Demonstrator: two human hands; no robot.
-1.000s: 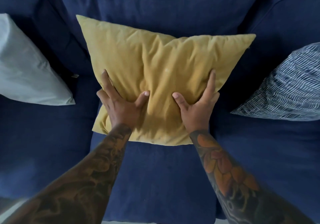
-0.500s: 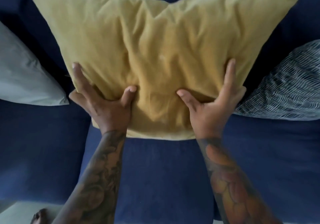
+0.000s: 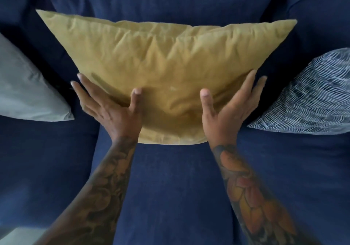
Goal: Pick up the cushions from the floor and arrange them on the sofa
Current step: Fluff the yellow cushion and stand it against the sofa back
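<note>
On the navy sofa (image 3: 170,188), centre seat, a mustard-yellow cushion (image 3: 166,59) stands propped vs the backrest, lower edge on the seat cushion, top corners spread wide to left & right.

Hands: 2 in view, both bare, forearms tattooed, reaching in from the near edge. Left hand (image 3: 111,110) cups the cushion's lower-left side: fingers (image 3: 83,89) splayed out along the left flank & pointing far-left, thumb pressed flat onto the front face. Right hand (image 3: 229,110) mirrors it on the lower-right side: fingers spread up the right flank, thumb on the front. Hands are well apart from each other, each spread wide & pressed vs the cushion from either side, fabric dented between the thumbs; not curled closed around it. Wrists sit just beside the cushion's bottom corners.

Count: 3 cushions total. 1 yellow, centre. 1 pale grey cushion (image 3: 24,89) at the left, partly cut off by the frame edge, leaning on the sofa, near but apart from the yellow one. 1 blue-and-white patterned cushion (image 3: 310,97) at the right, also partly cut off, just beside the right hand's fingertips; can't tell if touching.
</note>
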